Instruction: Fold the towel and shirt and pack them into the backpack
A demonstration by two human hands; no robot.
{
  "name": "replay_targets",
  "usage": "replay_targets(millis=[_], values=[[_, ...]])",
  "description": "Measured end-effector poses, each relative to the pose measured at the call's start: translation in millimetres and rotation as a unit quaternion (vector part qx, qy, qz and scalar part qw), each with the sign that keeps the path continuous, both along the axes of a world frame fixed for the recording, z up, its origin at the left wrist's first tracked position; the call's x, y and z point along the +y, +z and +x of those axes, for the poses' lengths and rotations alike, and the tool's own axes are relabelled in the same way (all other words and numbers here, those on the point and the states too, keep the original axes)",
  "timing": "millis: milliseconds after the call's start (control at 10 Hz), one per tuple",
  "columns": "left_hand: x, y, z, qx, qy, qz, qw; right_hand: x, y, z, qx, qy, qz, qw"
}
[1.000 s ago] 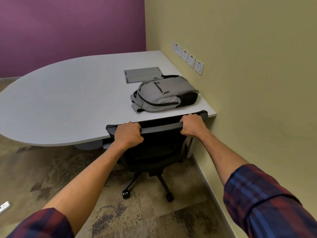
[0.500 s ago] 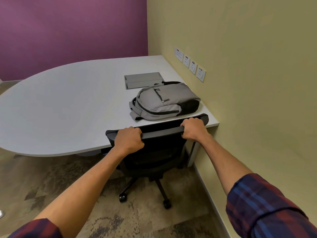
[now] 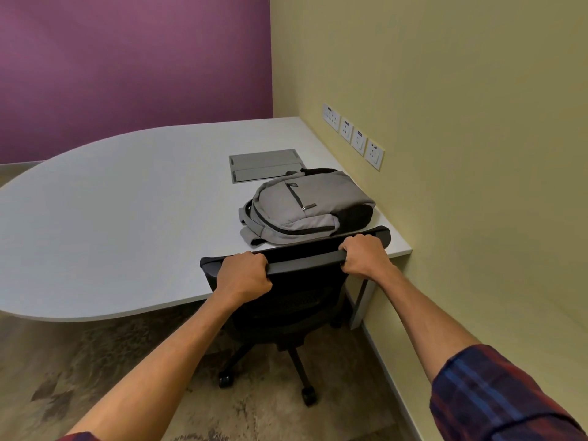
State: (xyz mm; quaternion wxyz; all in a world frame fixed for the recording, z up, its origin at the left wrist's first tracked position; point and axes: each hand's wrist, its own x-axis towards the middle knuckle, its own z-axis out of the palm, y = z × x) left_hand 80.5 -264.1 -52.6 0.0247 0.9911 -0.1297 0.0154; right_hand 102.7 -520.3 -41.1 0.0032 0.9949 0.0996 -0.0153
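Head view: left hand (image 3: 243,275) & right hand (image 3: 366,257) are both clenching the top rail of the black mesh office chair (image 3: 296,281), w/ the grey fabric backpack (image 3: 305,208) lying on the pale grey table (image 3: 111,218) just beyond the rail, long axis running left-right, nearer the right hand, towel & shirt not in sight

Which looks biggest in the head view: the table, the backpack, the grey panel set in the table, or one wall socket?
1. table
2. backpack
3. grey panel
4. wall socket

The panel lies farther from the camera than the backpack, so their true gap is unsure.
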Motion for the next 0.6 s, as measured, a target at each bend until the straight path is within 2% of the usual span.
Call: replay_targets(millis=[300, 500, 600], values=[[2, 1, 6, 0.014, 0.010, 0.017, 1.000, -1, -9, 6, -0.027, 0.001, 0.015, 1.000], [1, 4, 2, 0.017, 0.005, 0.017, 1.000, -7, 2, 5, 0.021, 0.050, 0.029, 0.998], [0, 15, -1, 0.063, -0.025, -0.067, 0.995, -14, 18, -1, 0.023, 0.084, 0.113, 0.990]])
